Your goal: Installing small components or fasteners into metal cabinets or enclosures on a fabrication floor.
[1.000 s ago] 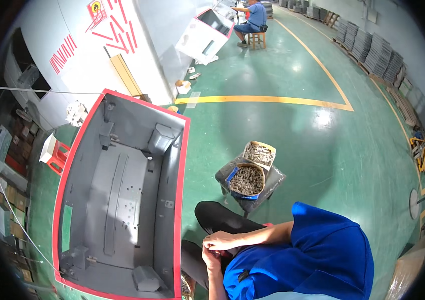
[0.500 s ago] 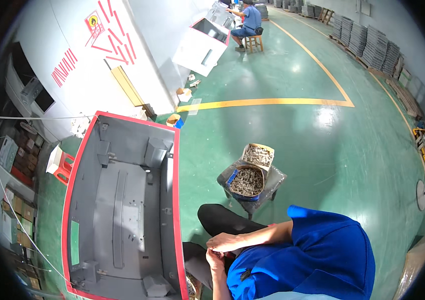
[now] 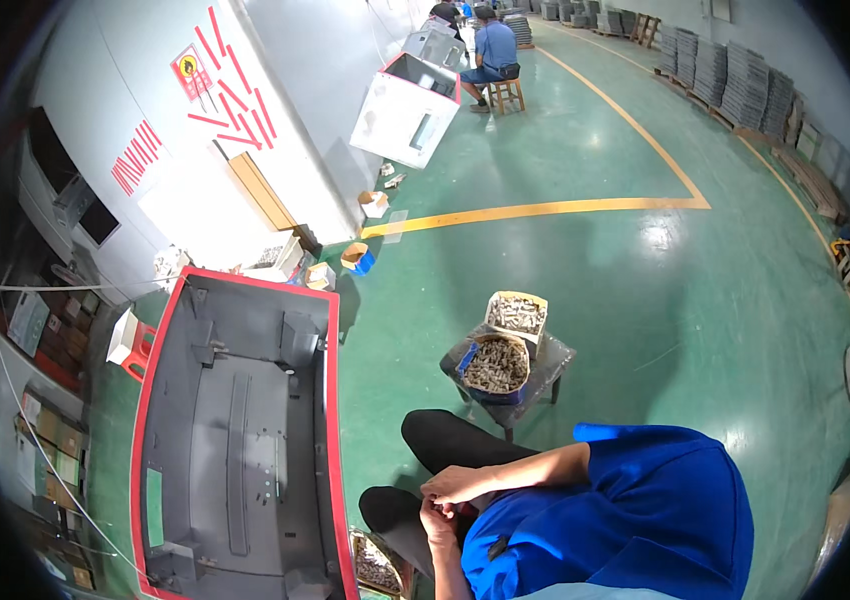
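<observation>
My right hand (image 3: 456, 486) and my left hand (image 3: 436, 522) meet over my lap, the right one lying on top. Both have their fingers curled in and closed. Whatever is between them is hidden or too small to make out. Beside my knees on the left is a large grey open metal cabinet shell (image 3: 210, 420) with a red rim, lying with its hollow side up. Ahead of me a small stool (image 3: 551, 366) carries two boxes, a blue-sided one (image 3: 496, 366) and a pale one (image 3: 518, 314), both filled with small metal-coloured parts.
Another box of small parts (image 3: 377, 567) is by my left knee. A red stool (image 3: 133, 345) stands beyond the shell. Small boxes (image 3: 356, 258) lie near the wall. Farther off, a person (image 3: 494, 55) sits by a white cabinet (image 3: 405, 115). Grey stacks (image 3: 745, 88) line the right wall.
The view has shifted a little, so the cabinet shell appears lower and the box by my left knee shows more. My hands stay together.
</observation>
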The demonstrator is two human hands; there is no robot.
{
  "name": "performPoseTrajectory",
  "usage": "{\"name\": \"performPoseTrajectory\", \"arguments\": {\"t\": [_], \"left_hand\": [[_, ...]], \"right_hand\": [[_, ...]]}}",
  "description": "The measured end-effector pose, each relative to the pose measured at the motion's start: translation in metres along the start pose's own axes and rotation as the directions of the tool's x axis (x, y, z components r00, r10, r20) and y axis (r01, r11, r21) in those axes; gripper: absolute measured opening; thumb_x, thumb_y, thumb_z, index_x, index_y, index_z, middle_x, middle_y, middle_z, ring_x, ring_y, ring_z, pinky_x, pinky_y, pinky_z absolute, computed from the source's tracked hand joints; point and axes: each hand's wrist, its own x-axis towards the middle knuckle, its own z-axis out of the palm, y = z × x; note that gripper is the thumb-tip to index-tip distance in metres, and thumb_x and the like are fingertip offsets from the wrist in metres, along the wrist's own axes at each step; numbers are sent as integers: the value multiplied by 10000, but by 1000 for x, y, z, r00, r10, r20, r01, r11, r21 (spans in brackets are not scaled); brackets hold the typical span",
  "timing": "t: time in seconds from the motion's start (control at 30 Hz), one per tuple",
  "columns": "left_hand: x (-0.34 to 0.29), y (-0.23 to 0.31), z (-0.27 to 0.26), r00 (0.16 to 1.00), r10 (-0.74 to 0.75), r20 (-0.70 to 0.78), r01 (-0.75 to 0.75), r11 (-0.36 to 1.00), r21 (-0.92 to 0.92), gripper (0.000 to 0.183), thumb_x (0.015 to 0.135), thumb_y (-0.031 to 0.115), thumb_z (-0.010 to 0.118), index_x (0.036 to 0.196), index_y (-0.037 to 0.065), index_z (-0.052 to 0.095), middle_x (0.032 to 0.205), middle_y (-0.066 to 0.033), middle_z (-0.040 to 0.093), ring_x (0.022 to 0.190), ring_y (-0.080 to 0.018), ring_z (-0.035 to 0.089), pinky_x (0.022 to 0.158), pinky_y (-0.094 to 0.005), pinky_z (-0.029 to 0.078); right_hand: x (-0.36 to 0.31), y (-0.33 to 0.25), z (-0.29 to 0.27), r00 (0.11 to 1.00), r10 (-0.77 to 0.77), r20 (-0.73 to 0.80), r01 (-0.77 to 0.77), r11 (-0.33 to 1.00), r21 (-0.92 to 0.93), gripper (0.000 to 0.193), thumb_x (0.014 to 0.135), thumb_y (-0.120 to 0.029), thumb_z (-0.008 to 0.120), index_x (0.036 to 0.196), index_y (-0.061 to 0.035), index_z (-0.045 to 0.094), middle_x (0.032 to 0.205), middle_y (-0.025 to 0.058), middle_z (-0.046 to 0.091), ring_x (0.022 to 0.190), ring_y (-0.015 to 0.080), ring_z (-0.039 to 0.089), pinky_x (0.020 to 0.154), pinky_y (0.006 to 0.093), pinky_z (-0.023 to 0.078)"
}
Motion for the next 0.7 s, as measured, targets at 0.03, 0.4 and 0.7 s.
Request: {"name": "performPoseTrajectory", "arguments": {"t": [0.03, 0.4, 0.7], "left_hand": [[-2, 0, 2, 1000, 6, 11, -6, 1000, -11, 187, 911, 237, 440, 820, 109, 541, 647, 15, 533, 466, -89, 452, 373, -210, 308], [-14, 4, 7, 988, 115, 102, -130, 978, 161, 258, 942, 284, 405, 949, 94, 579, 769, 3, 589, 618, -99, 541, 538, -226, 431], [-23, 12, 24, 989, 142, 37, -146, 978, 147, 266, 960, 248, 389, 976, 62, 579, 894, -3, 600, 817, -110, 570, 700, -263, 449]], "right_hand": [[0, -2, 1, 1000, -4, -15, 4, 1000, -19, 154, 821, -163, 517, 828, -12, 488, 801, 152, 567, 800, 332, 601, 692, 411, 477], [-2, -19, -2, 995, 7, -101, -9, 1000, -18, 146, 837, -115, 548, 906, -16, 465, 870, 162, 542, 795, 360, 591, 637, 414, 478], [3, -1, 4, 965, 147, -216, -124, 986, 115, 162, 858, -147, 563, 908, -32, 459, 834, 161, 533, 792, 384, 573, 639, 431, 461]]}}
